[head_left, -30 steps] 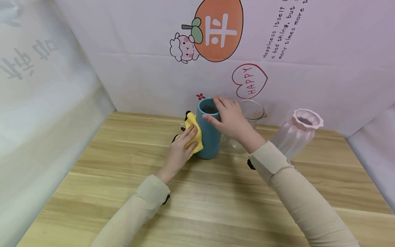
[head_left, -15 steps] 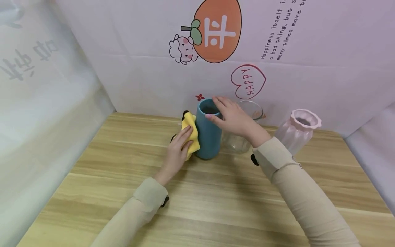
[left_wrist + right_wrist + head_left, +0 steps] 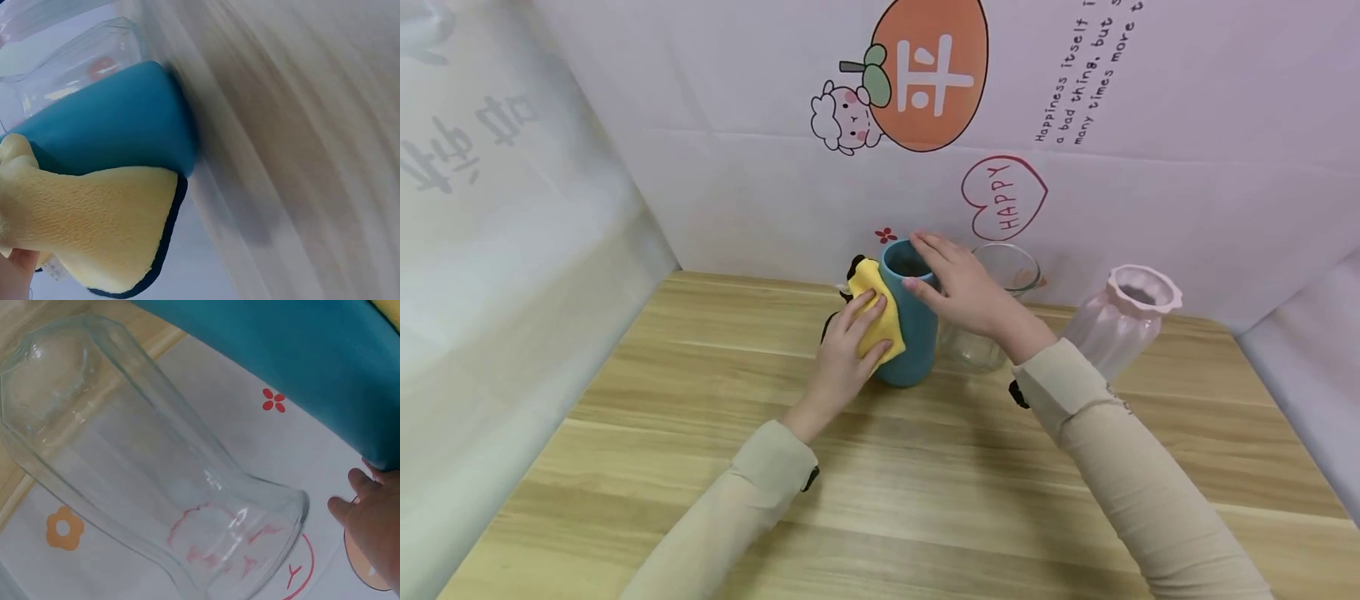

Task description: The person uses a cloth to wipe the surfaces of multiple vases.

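A tall blue vase [image 3: 917, 337] stands upright on the wooden table. My right hand [image 3: 964, 292] grips it at the top, thumb on the near side of the rim and fingers across the far right side. Against the vase's left side my left hand [image 3: 844, 350] holds a yellow cloth [image 3: 883, 321] with a dark border. In the left wrist view the cloth [image 3: 106, 212] is bunched at the hand and spreads flat along the vase [image 3: 119, 119] toward its base. The right wrist view catches my right fingers [image 3: 359, 481] at the blue rim.
A clear glass vase [image 3: 973, 346] stands right behind my right hand, close beside the blue one. Farther right is a pink fluted vase [image 3: 1112, 329], partly covered by my right sleeve. A white printed sheet [image 3: 760, 200] rises along the table's back edge.
My left hand and the cloth shifted slightly left, then moved back right and up over more of the vase's front. The right hand keeps its hold on the rim.
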### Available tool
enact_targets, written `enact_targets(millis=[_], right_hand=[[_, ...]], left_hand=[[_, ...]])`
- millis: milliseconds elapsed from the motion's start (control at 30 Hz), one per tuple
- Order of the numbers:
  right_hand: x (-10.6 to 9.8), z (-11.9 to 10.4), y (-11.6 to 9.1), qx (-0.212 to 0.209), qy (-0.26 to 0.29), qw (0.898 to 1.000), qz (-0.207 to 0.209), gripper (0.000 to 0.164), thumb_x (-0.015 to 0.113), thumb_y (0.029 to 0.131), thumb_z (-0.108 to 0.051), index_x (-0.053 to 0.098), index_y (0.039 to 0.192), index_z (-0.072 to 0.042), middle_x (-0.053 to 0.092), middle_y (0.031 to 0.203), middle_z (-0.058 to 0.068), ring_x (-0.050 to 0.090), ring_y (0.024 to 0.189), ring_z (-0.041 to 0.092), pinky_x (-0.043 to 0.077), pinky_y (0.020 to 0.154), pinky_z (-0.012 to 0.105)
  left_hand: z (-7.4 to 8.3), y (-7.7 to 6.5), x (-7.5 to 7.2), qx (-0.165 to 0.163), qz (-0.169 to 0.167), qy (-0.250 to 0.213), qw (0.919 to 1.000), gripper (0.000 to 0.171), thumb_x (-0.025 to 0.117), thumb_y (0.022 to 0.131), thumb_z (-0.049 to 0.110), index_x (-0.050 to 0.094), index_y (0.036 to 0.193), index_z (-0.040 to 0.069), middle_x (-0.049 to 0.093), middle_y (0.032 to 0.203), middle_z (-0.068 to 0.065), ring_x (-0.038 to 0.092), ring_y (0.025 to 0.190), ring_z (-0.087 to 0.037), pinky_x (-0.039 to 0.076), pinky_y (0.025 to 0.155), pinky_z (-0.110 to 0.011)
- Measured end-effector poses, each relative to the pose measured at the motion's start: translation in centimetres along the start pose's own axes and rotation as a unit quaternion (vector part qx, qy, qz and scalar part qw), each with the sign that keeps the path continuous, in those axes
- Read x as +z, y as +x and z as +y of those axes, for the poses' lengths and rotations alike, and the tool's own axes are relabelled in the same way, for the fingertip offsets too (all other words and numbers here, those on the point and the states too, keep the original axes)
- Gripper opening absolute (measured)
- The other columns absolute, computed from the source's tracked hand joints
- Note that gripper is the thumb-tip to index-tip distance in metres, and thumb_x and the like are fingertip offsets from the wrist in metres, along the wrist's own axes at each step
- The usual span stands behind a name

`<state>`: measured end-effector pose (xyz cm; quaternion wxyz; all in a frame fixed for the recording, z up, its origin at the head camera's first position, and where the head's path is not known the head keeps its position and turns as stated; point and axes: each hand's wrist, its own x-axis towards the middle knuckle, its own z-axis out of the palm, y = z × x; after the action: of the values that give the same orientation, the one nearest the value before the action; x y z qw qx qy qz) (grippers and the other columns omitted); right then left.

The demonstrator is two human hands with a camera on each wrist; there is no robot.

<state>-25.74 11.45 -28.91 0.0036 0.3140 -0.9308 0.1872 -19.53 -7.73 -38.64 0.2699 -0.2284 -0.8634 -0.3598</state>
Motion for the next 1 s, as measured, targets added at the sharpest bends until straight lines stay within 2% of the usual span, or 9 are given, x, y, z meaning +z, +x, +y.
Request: enact_targets(millis=[200,367,467,533,633,700,867,1000], right_hand=[[0.3,-0.8,0.0,0.019,-0.021,0.999,0.019,0.068,0.043,0.099,-0.047,0.024,0.152,-0.007,0.026,0.158,0.014,0.02,0.148,0.031,0.008,0.121,0.058],[0.8,-1.6,-0.3,0.042,-0.044,0.997,0.045,0.067,0.043,0.099,-0.047,0.028,0.151,-0.007,0.028,0.156,0.015,0.022,0.146,0.035,0.005,0.12,0.061],[1.0,-2.2,-0.5,0.058,-0.057,0.994,0.068,0.067,0.044,0.098,-0.049,0.033,0.149,-0.007,0.032,0.153,0.017,0.025,0.144,0.037,0.005,0.119,0.063],[1.2,-2.6,-0.5,0.067,-0.065,0.992,0.084,0.067,0.045,0.097,-0.05,0.036,0.147,-0.006,0.035,0.151,0.019,0.027,0.142,0.038,0.005,0.118,0.065],[1.2,-2.9,-0.6,0.073,-0.071,0.99,0.094,0.069,0.047,0.096,-0.053,0.037,0.147,-0.008,0.039,0.148,0.019,0.029,0.14,0.039,0.006,0.118,0.066],[1.0,-2.8,-0.4,0.068,-0.072,0.991,0.09,0.071,0.049,0.094,-0.055,0.037,0.147,-0.009,0.04,0.146,0.019,0.029,0.14,0.039,0.006,0.118,0.065],[0.2,-1.6,0.1,0.039,-0.053,0.997,0.039,0.075,0.054,0.091,-0.055,0.032,0.149,-0.012,0.034,0.152,0.016,0.019,0.145,0.038,0.006,0.12,0.062],[-0.1,-0.5,0.1,0.023,-0.039,0.999,0.004,0.075,0.051,0.093,-0.053,0.027,0.152,-0.013,0.031,0.156,0.014,0.014,0.148,0.036,0.004,0.121,0.06]], left_hand=[[-1.1,-0.7,-0.1,-0.024,-0.028,-0.01,0.9993,0.052,0.07,0.084,0.006,0.052,0.132,0.0,0.049,0.14,-0.019,0.05,0.127,-0.038,0.044,0.106,-0.049],[-1.9,-1.5,-0.1,-0.054,-0.08,-0.006,0.9953,0.051,0.068,0.087,0.005,0.048,0.134,-0.003,0.046,0.142,-0.019,0.046,0.131,-0.036,0.041,0.11,-0.048],[-2.4,-1.9,0.0,-0.059,-0.106,0.001,0.9926,0.052,0.067,0.087,0.005,0.046,0.134,-0.004,0.046,0.142,-0.019,0.046,0.132,-0.036,0.041,0.11,-0.047],[-2.7,-2.0,0.0,-0.058,-0.112,0.006,0.992,0.051,0.066,0.088,0.004,0.046,0.134,-0.004,0.047,0.142,-0.019,0.047,0.132,-0.035,0.041,0.11,-0.046],[-2.9,-2.0,0.0,-0.058,-0.097,0.001,0.9936,0.049,0.065,0.088,0.002,0.047,0.133,-0.003,0.05,0.139,-0.019,0.048,0.13,-0.035,0.042,0.11,-0.045],[-2.9,-2.0,0.0,-0.055,-0.073,-0.01,0.9958,0.048,0.065,0.088,0.001,0.048,0.132,-0.002,0.051,0.138,-0.018,0.049,0.13,-0.034,0.041,0.11,-0.044],[-1.7,-1.3,-0.2,-0.015,0.012,-0.043,0.9989,0.047,0.065,0.087,0.001,0.05,0.132,0.0,0.054,0.135,-0.017,0.05,0.128,-0.033,0.042,0.109,-0.042],[-0.5,-0.9,-0.1,0.017,0.05,-0.044,0.9976,0.05,0.067,0.086,0.002,0.05,0.133,0.0,0.054,0.134,-0.019,0.052,0.125,-0.035,0.046,0.105,-0.044]])
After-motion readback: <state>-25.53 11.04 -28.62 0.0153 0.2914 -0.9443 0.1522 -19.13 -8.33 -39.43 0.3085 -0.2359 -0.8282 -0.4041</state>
